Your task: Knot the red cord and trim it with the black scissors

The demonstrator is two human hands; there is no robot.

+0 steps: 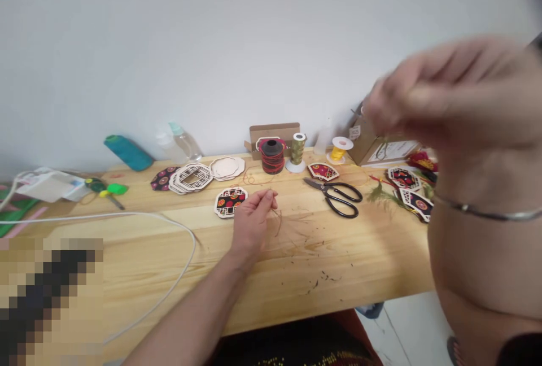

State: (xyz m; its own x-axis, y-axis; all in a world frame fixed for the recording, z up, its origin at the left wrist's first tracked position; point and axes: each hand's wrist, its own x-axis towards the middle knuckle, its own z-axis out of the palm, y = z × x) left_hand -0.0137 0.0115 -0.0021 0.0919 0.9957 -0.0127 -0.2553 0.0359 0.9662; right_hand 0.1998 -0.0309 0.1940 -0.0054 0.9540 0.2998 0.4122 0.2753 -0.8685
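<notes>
My left hand (253,219) rests on the wooden table (296,264) with its fingers pinched on a thin thread (278,220) that trails over the wood. Just left of it lies a round fretwork piece with red and black fabric (229,201). My right hand (444,100) is raised close to the camera at the right, blurred by motion, its fingers drawn together; what they hold, if anything, does not show. A thin bracelet (486,213) circles that wrist.
Black scissors (339,195) lie right of my left hand. Spools of red-black (272,157), green (297,150) and yellow (339,150) cord stand at the back, beside stacked wooden frames (192,177), a cardboard box (383,148), a teal spool (128,152) and a white cable (178,264).
</notes>
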